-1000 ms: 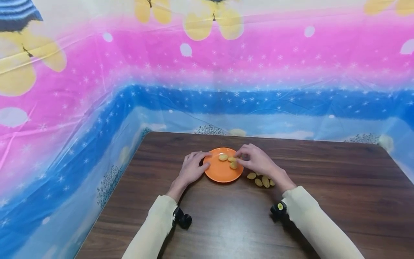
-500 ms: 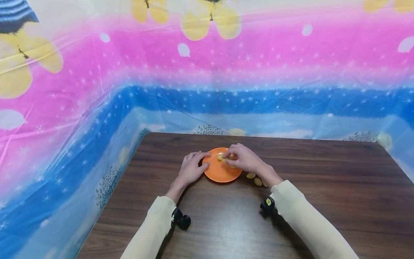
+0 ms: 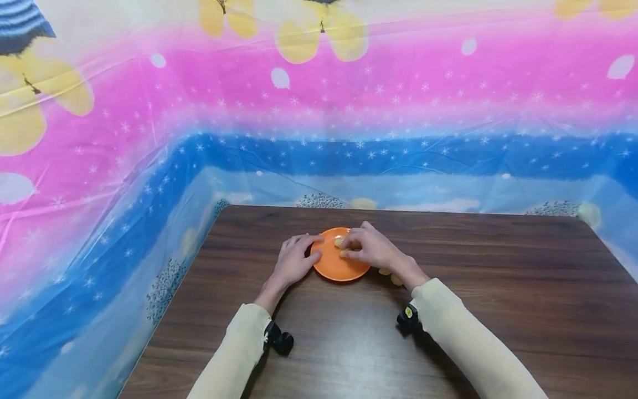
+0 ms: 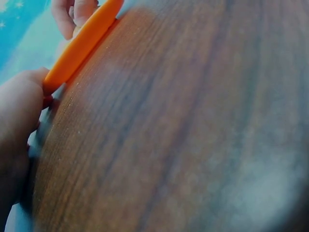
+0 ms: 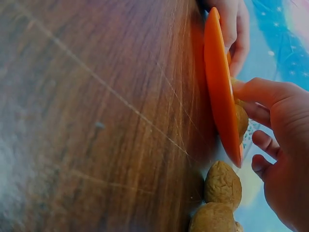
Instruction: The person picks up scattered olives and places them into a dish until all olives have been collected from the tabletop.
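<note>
An orange plate (image 3: 335, 271) lies flat on the table in the head view. At its left rim my left hand (image 3: 293, 259) holds the edge, thumb and fingers curved about it. Over the plate's right side, my right hand (image 3: 372, 247) pinches a wrinkled tan walnut-like piece (image 3: 343, 253) between thumb and fingertips. Another such piece (image 3: 339, 242) sits on the plate just beyond those fingertips. The right wrist view has a tan piece (image 5: 242, 122) behind the plate rim, below the pinching fingers. My right hand hides part of the plate.
Right of the plate, several tan pieces (image 3: 396, 280) lie on the brown wooden table (image 3: 339, 338), partly hidden by my right wrist. A patterned pink and blue cloth (image 3: 319, 155) hangs behind and left of the table. Black cameras sit on both wrists.
My right hand has moved left from the plate's right rim to over its middle, then dipped slightly. It now covers pieces seen earlier on the plate. My left hand stays at the rim.
</note>
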